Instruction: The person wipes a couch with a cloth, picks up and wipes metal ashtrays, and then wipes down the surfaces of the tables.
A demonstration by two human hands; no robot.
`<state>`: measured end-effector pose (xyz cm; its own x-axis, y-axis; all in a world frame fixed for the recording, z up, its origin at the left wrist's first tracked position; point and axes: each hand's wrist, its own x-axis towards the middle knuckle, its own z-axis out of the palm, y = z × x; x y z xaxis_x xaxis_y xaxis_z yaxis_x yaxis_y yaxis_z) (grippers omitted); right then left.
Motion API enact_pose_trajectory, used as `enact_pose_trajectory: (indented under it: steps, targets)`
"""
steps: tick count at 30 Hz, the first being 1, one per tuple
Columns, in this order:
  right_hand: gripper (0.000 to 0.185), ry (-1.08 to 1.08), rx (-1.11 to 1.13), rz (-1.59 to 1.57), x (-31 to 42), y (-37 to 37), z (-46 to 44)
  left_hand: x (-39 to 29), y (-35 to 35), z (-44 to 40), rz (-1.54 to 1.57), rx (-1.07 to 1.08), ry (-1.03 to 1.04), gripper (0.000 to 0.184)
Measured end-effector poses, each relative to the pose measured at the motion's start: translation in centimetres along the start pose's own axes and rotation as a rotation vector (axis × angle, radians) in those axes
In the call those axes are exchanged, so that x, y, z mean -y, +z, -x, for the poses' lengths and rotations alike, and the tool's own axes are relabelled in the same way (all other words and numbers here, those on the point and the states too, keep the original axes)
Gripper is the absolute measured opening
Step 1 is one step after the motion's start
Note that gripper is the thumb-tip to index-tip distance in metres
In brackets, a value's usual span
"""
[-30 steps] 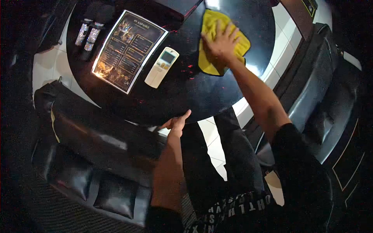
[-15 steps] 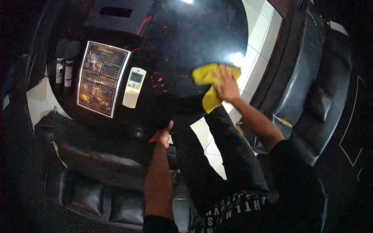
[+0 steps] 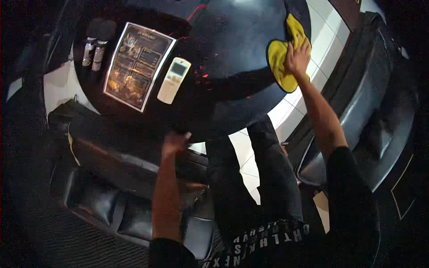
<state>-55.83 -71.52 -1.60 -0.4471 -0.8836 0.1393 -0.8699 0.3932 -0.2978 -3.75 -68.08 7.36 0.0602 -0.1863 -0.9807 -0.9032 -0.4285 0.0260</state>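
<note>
A yellow cloth (image 3: 279, 67) with a dark border lies bunched on the right rim of the round, glossy black table (image 3: 237, 49). My right hand (image 3: 298, 56) presses on it with the fingers over the fabric, and part of the cloth sticks out above the hand. Close to the table's near edge is my left hand (image 3: 175, 142), smeared by motion; its fingers cannot be made out clearly. Nearest to it on the tabletop is a white remote control (image 3: 174, 81).
Left of the remote lies a printed menu sheet (image 3: 140, 67), with two microphones (image 3: 94, 53) beyond it. Black padded sofas (image 3: 96, 198) curve round the near left, and another sofa (image 3: 362, 116) stands at the right. White floor tiles (image 3: 328, 49) show beside the table.
My right hand has moved the cloth right, out to the table's rim, and the cloth's shape has changed. My left hand has shifted slightly left. The view has shifted too.
</note>
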Motion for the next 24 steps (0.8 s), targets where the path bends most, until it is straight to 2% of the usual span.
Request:
enact_pose_trajectory:
  steps: [1, 3, 5, 7, 11, 12, 14, 17, 18, 21, 24]
  targets:
    - [0.061, 0.098, 0.064, 0.057, 1.5, -0.6, 2.3, 0.0, -1.2, 0.4, -0.067, -0.204, 0.003, 0.055]
    - [0.063, 0.131, 0.182, 0.108, 5.2, -1.5, 6.4, 0.3, -2.8, -1.1, -0.059, -0.532, 0.259, 0.053]
    - [0.063, 0.023, 0.277, 0.158, 8.3, -1.9, 11.1, -1.4, -3.2, -1.5, 0.117, -0.712, 0.376, 0.063]
    - [0.061, -0.051, 0.427, 0.147, 12.3, -2.8, 15.7, -3.7, -3.7, -0.5, 0.078, -0.807, 0.377, 0.072]
    - [0.065, -0.389, 0.843, 0.141, 18.2, -5.0, 23.4, -5.2, -4.0, -0.8, 0.055, -0.911, 0.486, 0.083]
    - [0.064, -0.459, 0.922, 0.091, 19.1, -5.9, 24.3, -5.3, -4.1, -1.5, 0.054, -0.975, 0.535, 0.079]
    - [0.063, -0.541, 1.019, 0.016, 19.7, -6.5, 24.9, -4.8, -4.3, -2.5, 0.078, -0.961, 0.545, 0.076]
    - [0.063, -0.583, 0.939, 0.223, 18.7, -5.3, 22.9, -4.0, -4.4, -3.0, 0.098, -0.945, 0.574, 0.071]
    - [0.063, -0.461, 0.872, 0.226, 18.8, -4.9, 21.6, -4.0, -4.5, -2.7, 0.108, -0.925, 0.551, 0.071]
    - [0.058, -0.311, 0.491, 0.208, 16.2, -2.5, 17.2, -3.6, -4.3, -2.6, 0.142, -0.913, 0.530, 0.071]
    - [0.056, -0.130, 0.271, 0.124, 16.2, -0.2, 11.1, -3.1, -4.4, -2.0, 0.187, -0.861, 0.513, 0.073]
